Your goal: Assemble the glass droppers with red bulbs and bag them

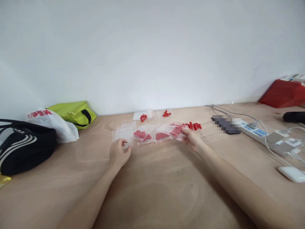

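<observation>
My right hand (190,138) is closed on a clear zip bag (175,131) with red-handled pieces inside. Left of it lie more clear bags: one (163,136) with red pieces in a row, and a pair of overlapping bags (143,135) filled likewise. My left hand (120,151) is open, fingers curved and apart, at the near edge of flat zip bags (124,132) with nothing seen inside; whether it touches them I cannot tell. Just beyond my right hand, loose thin sticks with red handles (195,126) lie fanned out on the table.
Farther back lie small red pieces (143,117) on a white bag, and more red pieces (166,113) beside them. At left stand a black bag (28,149), a white plastic bag (54,125) and a lime-green pouch (78,111). Right: a phone (225,124) and a power strip (252,128) with cables.
</observation>
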Motion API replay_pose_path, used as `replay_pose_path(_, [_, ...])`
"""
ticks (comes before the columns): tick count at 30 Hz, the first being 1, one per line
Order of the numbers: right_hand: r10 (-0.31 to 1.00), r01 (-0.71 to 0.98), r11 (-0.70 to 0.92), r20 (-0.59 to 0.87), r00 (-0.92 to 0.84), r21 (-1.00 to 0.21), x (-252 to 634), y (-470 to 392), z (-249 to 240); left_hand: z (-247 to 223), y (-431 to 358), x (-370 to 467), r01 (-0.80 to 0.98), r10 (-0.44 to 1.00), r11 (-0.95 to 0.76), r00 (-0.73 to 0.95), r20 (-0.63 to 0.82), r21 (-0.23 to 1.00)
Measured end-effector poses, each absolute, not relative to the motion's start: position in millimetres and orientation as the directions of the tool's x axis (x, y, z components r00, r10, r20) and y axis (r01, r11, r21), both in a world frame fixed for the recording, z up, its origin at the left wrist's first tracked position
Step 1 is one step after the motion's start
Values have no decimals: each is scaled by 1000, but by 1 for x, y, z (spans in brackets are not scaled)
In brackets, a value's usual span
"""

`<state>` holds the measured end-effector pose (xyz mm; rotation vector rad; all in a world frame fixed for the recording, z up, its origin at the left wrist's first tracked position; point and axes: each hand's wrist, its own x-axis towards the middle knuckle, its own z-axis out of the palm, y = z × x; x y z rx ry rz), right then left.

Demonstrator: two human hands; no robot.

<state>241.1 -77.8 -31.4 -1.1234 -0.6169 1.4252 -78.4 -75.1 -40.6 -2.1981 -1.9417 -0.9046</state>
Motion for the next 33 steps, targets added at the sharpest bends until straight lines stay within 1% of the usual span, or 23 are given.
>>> replay_pose_path(2, [937, -488, -144, -277, 213, -861, 218, -66, -35, -38, -71, -84, 937, 877, -170, 2, 480, 307])
replay_pose_path(3, [931, -498, -126, -276, 241, -858, 207, -61, -39, -36, -69, -85, 941, 872, -185, 24, 489, 283])
replay_pose_path(6, [920, -518, -100, -277, 276, -850, 182, -51, -49, -32, -56, -86, 935, 847, -324, 218, 485, 146])
replay_pose_path(8, [915, -527, -96, -283, 287, -845, 172, -47, -54, -31, -43, -84, 914, 832, -403, 341, 438, 53])
replay_pose_path(9, [914, -529, -99, -288, 287, -843, 170, -47, -57, -31, -36, -84, 903, 829, -430, 383, 408, 25])
replay_pose_path(11, [916, -530, -118, -298, 269, -840, 166, -47, -60, -33, -24, -83, 881, 824, -472, 440, 356, 3])
replay_pose_path(14, [922, -520, -177, -326, 210, -836, 164, -52, -63, -36, -15, -79, 856, 815, -517, 492, 305, 2])
replay_pose_path(18, [926, -493, -260, -360, 117, -831, 165, -68, -62, -32, -23, -70, 836, 801, -549, 530, 281, -11])
replay_pose_path(20, [929, -479, -282, -360, 79, -831, 170, -81, -60, -30, -31, -66, 812, 777, -583, 556, 295, 3])
replay_pose_path(21, [932, -473, -289, -358, 60, -832, 174, -87, -58, -30, -34, -66, 815, 777, -579, 544, 317, 19])
replay_pose_path(22, [935, -467, -297, -354, 36, -833, 179, -94, -57, -31, -36, -68, 841, 797, -539, 494, 347, 39])
replay_pose_path(23, [939, -459, -304, -345, 5, -835, 184, -100, -56, -33, -37, -71, 890, 837, -451, 398, 376, 61])
replay_pose_path(24, [943, -451, -310, -332, -33, -837, 190, -106, -56, -36, -38, -75, 947, 884, -311, 256, 392, 84])
replay_pose_path(25, [946, -441, -315, -315, -75, -840, 196, -112, -55, -40, -37, -80, 985, 921, -137, 89, 379, 100])
replay_pose_path(26, [948, -432, -318, -297, -117, -844, 201, -116, -56, -45, -36, -85, 994, 939, 17, -52, 339, 106])
replay_pose_path(27, [948, -426, -318, -280, -151, -847, 205, -119, -56, -49, -35, -90, 988, 950, 117, -142, 279, 104])
replay_pose_path(28, [949, -423, -315, -266, -171, -850, 208, -122, -56, -53, -34, -95, 983, 958, 155, -173, 228, 96])
replay_pose_path(30, [949, -418, -310, -252, -189, -854, 211, -125, -57, -58, -33, -100, 987, 971, 137, -151, 187, 87])
replay_pose_path(33, [950, -406, -306, -249, -188, -861, 210, -125, -57, -57, -35, -102, 994, 973, 75, -92, 212, 85])
